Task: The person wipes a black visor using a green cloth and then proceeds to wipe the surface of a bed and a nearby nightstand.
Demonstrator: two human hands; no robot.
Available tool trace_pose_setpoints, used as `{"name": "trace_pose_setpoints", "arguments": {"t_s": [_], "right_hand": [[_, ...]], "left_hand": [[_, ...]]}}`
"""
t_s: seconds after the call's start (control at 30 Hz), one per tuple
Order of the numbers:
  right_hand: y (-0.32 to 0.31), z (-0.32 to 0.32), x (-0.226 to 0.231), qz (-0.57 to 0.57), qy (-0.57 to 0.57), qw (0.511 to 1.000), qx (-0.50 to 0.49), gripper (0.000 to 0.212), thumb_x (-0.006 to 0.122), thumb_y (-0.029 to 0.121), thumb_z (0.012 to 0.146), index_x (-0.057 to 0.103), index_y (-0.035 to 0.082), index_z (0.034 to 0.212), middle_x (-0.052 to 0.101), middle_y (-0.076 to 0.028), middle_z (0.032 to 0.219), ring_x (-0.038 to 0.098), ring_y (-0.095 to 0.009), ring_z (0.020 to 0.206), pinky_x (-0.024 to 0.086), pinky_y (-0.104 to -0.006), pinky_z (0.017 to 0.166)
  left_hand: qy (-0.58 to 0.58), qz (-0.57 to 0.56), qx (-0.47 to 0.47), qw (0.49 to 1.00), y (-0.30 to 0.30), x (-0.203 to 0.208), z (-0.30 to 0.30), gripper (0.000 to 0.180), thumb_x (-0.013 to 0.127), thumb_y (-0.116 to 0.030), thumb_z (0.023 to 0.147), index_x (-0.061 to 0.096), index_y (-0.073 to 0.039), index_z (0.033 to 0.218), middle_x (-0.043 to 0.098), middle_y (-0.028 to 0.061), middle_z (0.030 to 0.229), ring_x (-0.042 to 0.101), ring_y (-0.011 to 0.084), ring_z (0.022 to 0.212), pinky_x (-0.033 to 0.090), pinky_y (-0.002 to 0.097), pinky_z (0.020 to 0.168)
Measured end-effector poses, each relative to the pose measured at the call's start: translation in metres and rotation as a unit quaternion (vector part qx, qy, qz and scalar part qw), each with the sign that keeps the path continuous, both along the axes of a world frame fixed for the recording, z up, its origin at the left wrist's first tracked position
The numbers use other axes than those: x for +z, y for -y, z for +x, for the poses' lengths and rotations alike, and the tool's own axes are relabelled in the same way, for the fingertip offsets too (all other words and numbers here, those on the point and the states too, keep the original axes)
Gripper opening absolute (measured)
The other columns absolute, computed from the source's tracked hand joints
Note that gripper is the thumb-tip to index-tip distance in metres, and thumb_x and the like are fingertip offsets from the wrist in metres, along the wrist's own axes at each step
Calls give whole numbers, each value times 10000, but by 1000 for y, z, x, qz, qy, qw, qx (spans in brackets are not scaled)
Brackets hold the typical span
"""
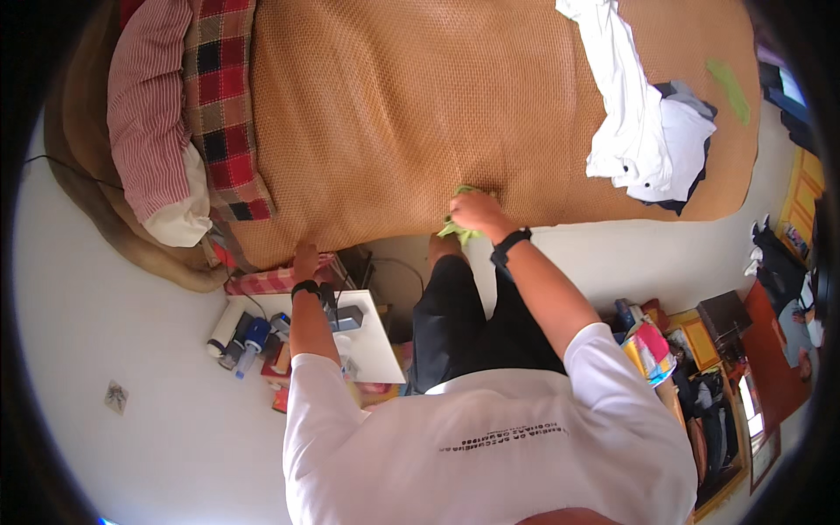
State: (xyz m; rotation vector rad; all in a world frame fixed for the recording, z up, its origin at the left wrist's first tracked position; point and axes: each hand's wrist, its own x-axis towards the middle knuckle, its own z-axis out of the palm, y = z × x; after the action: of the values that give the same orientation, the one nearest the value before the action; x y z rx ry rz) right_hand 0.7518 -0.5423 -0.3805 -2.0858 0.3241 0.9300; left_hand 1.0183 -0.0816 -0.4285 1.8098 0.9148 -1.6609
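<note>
My right hand (pixel 478 214) is closed on a crumpled light green cloth (pixel 464 232) at the near edge of the bed. Parts of the cloth stick out above and below the fingers. Beneath my hand lies a brown woven mat (pixel 402 131) that covers the bed. My left hand (pixel 306 260) is at the mat's near edge, beside a red plaid cloth (pixel 262 282); its fingers are too small and partly hidden to make out. A second light green piece (pixel 728 89), long and sock-shaped, lies flat on the mat at the far right.
White and dark clothes (pixel 652 149) are heaped on the mat's right side. A striped pillow (pixel 149 114) and a checked cloth (pixel 223 114) lie at the left. A white bedside table (pixel 376 350) with bottles stands near my left arm. Boxes and shelves (pixel 700 350) fill the right.
</note>
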Motion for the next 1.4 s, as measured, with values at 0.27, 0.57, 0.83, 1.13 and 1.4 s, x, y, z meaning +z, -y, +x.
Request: {"name": "trace_pose_setpoints", "arguments": {"t_s": [0.27, 0.57, 0.83, 1.13, 1.4], "right_hand": [[43, -56, 1, -97, -88, 974, -183, 368, 534, 387, 882, 669, 48, 828, 671, -218, 838, 644, -413, 833, 523, -523, 770], [35, 122, 48, -29, -5, 973, -228, 323, 546, 354, 910, 633, 113, 1105, 699, -173, 904, 660, -381, 856, 527, -485, 777], [-19, 247, 26, -25, -13, 975, -221, 482, 503, 490, 930, 639, 69, 1122, 701, -171, 865, 679, -360, 841, 543, -458, 756], [-65, 289, -39, -54, -141, 958, -245, 917, 463, 639, 919, 206, -91, 1410, 683, -216, 903, 683, -336, 756, 565, -444, 640], [-65, 290, -43, -54, -137, 964, -224, 886, 452, 653, 918, 267, -106, 1337, 676, -228, 905, 680, -331, 757, 565, -421, 617]], "left_hand": [[469, 136, -661, 570, 16, 39, 77, 270, 496, -181, 866, 664, 29, 883, 658, 268, 794, 655, 430, 765, 523, 513, 678], [670, 108, -351, 645, -29, 62, 205, 328, 592, -155, 821, 626, 40, 1083, 636, 248, 1091, 602, 410, 1024, 485, 458, 888], [326, 235, -687, 605, -25, 27, 238, 617, 645, -225, 857, 415, -40, 1399, 443, 176, 1433, 431, 367, 1290, 393, 422, 1054], [438, 204, -457, 747, -36, 8, 216, 635, 641, -259, 853, 411, -38, 1402, 432, 186, 1438, 437, 380, 1280, 395, 438, 1047], [437, 209, -448, 751, -57, 9, 214, 652, 639, -289, 848, 408, -37, 1404, 423, 195, 1442, 442, 392, 1272, 397, 452, 1041]]}}
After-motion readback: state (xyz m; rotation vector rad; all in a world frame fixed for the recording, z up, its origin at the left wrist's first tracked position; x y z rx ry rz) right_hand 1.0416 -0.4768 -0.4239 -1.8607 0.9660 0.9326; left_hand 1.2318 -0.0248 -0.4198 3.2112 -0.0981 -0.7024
